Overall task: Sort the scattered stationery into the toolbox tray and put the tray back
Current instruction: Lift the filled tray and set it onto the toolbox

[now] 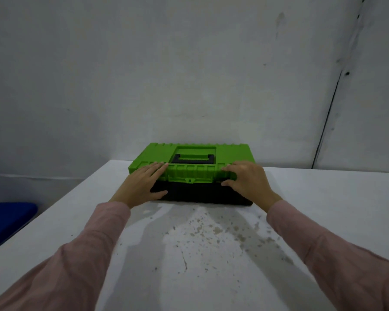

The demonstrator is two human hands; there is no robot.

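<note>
toolbox (193,189): sat closed, back-centre of desk (211,254).
L hand (144,185): fingers lay flat on lid (229,151), prob. bracing.
R hand (245,179): fingers curled over lid edge, prob. to lift.
tray: not seen; prob. inside.

Place: a bare workroom, as I read it — plain and worn.
Wall (189,63): far, white, stained and scuffed.
Table (323,209): white top, chipped and speckled near me.
Toolbox (231,151): green lid, black base — far on the table.
Seat (9,216): blue pad, near left.
</note>
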